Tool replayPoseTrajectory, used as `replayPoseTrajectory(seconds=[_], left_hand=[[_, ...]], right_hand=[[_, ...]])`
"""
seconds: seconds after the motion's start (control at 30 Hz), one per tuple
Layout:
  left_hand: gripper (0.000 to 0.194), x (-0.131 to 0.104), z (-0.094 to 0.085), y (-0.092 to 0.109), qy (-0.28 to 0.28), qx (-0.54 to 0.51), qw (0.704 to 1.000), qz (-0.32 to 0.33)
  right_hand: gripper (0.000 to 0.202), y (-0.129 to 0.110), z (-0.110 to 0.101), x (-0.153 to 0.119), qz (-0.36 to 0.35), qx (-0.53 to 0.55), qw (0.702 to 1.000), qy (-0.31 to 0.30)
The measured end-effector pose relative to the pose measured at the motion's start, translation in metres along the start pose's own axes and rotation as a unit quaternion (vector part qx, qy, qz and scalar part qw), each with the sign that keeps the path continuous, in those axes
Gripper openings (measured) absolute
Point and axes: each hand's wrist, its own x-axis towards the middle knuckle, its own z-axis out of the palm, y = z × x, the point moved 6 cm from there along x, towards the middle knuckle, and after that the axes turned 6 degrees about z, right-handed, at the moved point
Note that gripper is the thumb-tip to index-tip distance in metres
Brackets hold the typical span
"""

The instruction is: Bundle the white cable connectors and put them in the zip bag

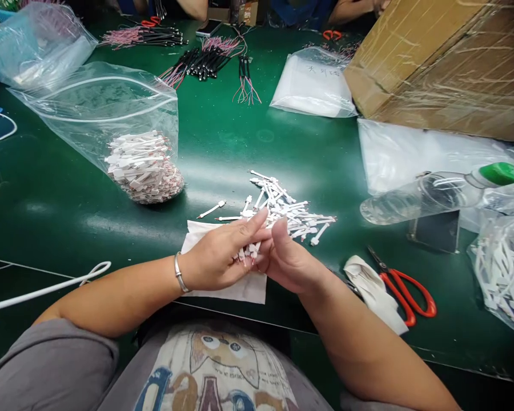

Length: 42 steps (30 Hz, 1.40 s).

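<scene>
My left hand point(220, 251) and my right hand point(289, 257) meet over a white cloth point(240, 288) near the table's front edge. Between them is a small bunch of white connector pieces point(249, 251) with reddish wire ends. My left hand is curled round the bunch, its thumb raised. The fingers of my right hand press against the bunch from the other side, thumb up. Just beyond the hands lies a loose pile of the same white pieces point(282, 202). One single piece point(212, 209) rests apart, left of the pile.
A clear bag of white pieces point(145, 165) stands at the left. Red-handled scissors point(406, 291) and a crumpled cloth point(372, 285) lie right. Beyond are a plastic bottle point(424, 197), a large carton point(437, 68) and black-and-pink wire bundles point(205, 60). Other people's arms show at the far edge.
</scene>
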Motion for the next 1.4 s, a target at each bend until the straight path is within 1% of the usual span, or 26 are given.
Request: replayPoseTrajectory(seconds=[0.03, 0.1, 0.17, 0.23, 0.3, 0.43, 0.5, 0.53, 0.57, 0.6, 0.63, 0.67, 0.7, 0.73, 0.77, 0.8, 0.87, 0.93, 1.0, 1.03, 1.2, 1.4], left_hand=[[0.065, 0.000, 0.001, 0.003, -0.019, 0.031, 0.999, 0.019], [0.083, 0.001, 0.003, 0.006, -0.057, 0.083, 0.994, 0.051], [0.093, 0.000, 0.004, 0.007, -0.085, 0.114, 0.987, 0.072], [0.094, 0.000, 0.005, 0.007, -0.102, 0.134, 0.982, 0.082], [0.092, 0.000, 0.005, 0.005, -0.111, 0.149, 0.979, 0.089], [0.088, 0.000, 0.009, 0.003, -0.128, 0.166, 0.973, 0.095], [0.084, -0.001, 0.010, 0.002, -0.119, 0.160, 0.976, 0.089], [0.082, -0.001, 0.008, 0.002, -0.094, 0.154, 0.980, 0.082], [0.080, 0.000, 0.004, 0.003, -0.050, 0.146, 0.985, 0.073], [0.079, 0.000, -0.002, 0.003, 0.011, 0.130, 0.990, 0.061], [0.081, -0.001, -0.011, 0.003, 0.084, 0.101, 0.990, 0.045], [0.084, -0.002, -0.019, 0.001, 0.153, 0.058, 0.986, 0.024], [0.089, -0.004, -0.025, -0.003, 0.208, 0.000, 0.978, -0.005], [0.093, -0.004, -0.029, -0.010, 0.238, -0.069, 0.968, -0.044], [0.095, -0.004, -0.028, -0.017, 0.246, -0.141, 0.955, -0.091], [0.094, -0.003, -0.025, -0.025, 0.234, -0.208, 0.939, -0.140], [0.082, -0.002, -0.015, -0.035, 0.181, -0.303, 0.910, -0.219], [0.065, -0.002, -0.007, -0.038, 0.136, -0.345, 0.895, -0.247], [0.053, -0.001, -0.004, -0.039, 0.113, -0.359, 0.893, -0.246], [0.050, -0.002, -0.003, -0.040, 0.110, -0.361, 0.892, -0.247], [0.057, -0.004, -0.002, -0.042, 0.111, -0.358, 0.893, -0.248], [0.059, -0.005, -0.004, -0.042, 0.114, -0.340, 0.902, -0.241]], right_hand=[[0.066, -0.001, 0.000, -0.001, 0.002, 0.005, 1.000, -0.002], [0.046, -0.002, -0.002, -0.004, 0.017, 0.007, 1.000, -0.007], [0.030, -0.001, -0.003, -0.005, 0.038, 0.009, 0.999, -0.018], [0.024, 0.001, -0.005, -0.004, 0.055, 0.013, 0.998, -0.026], [0.022, 0.003, -0.007, -0.002, 0.069, 0.017, 0.997, -0.018], [0.022, 0.006, -0.011, 0.002, 0.087, 0.019, 0.996, 0.024], [0.019, 0.007, -0.013, 0.004, 0.088, 0.018, 0.995, 0.041], [0.018, 0.006, -0.014, 0.004, 0.082, 0.021, 0.995, 0.046], [0.017, 0.005, -0.015, 0.004, 0.073, 0.026, 0.996, 0.050], [0.017, 0.003, -0.016, 0.003, 0.062, 0.032, 0.996, 0.054], [0.018, 0.001, -0.017, 0.002, 0.053, 0.038, 0.996, 0.055], [0.019, 0.000, -0.018, 0.002, 0.045, 0.043, 0.996, 0.056], [0.019, -0.002, -0.019, 0.001, 0.039, 0.046, 0.996, 0.059], [0.019, -0.003, -0.020, 0.001, 0.035, 0.048, 0.996, 0.063], [0.020, -0.003, -0.020, 0.000, 0.033, 0.050, 0.996, 0.065], [0.020, -0.004, -0.020, 0.000, 0.031, 0.052, 0.996, 0.066], [0.022, -0.004, -0.020, 0.000, 0.026, 0.055, 0.996, 0.063], [0.023, -0.003, -0.019, 0.001, 0.026, 0.058, 0.997, 0.052], [0.022, 0.000, -0.017, 0.002, 0.032, 0.060, 0.997, 0.041], [0.022, 0.001, -0.016, 0.003, 0.038, 0.061, 0.997, 0.036], [0.018, 0.007, -0.012, 0.005, 0.063, 0.072, 0.995, 0.018], [0.019, 0.009, -0.012, 0.006, 0.072, 0.073, 0.995, 0.020]])
